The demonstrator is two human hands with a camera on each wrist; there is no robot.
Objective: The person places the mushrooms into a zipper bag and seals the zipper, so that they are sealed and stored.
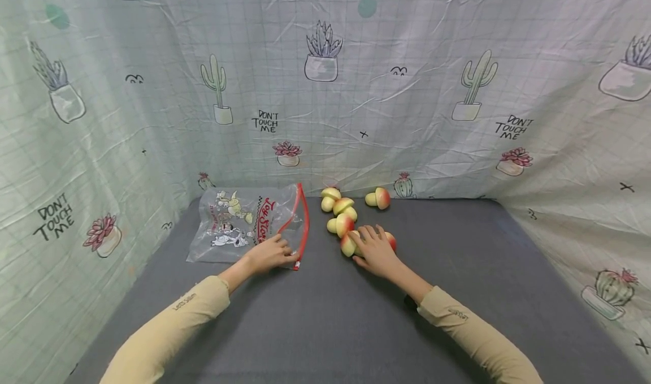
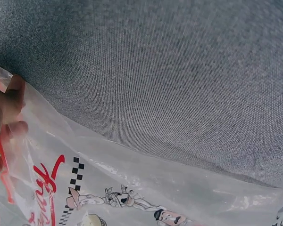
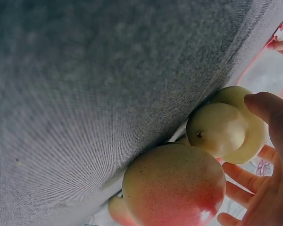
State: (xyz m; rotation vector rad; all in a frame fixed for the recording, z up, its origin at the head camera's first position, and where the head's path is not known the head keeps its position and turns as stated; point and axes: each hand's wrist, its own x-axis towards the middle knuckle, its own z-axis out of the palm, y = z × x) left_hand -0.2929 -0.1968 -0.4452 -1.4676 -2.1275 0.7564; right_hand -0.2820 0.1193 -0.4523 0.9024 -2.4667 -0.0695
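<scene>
A clear plastic zip bag (image 1: 234,220) with a red zip edge and printed cartoon figures lies flat on the left of the table. My left hand (image 1: 270,254) pinches its open end near the red edge; through the plastic, fingers (image 2: 16,128) show in the left wrist view. My right hand (image 1: 375,251) reaches over a yellow toy mushroom (image 1: 348,245) with a reddish cap. In the right wrist view, its thumb touches that mushroom's cap (image 3: 254,134), and the fingers spread loosely behind. Beside it lies another mushroom (image 3: 174,183), partly hidden by the hand in the head view.
More toy mushrooms lie beyond my right hand: a cluster (image 1: 343,207) between bag and hand, and a single one (image 1: 378,198) near the back edge. The grey table (image 1: 325,327) ends at a printed cloth (image 1: 356,135) hanging behind and at both sides.
</scene>
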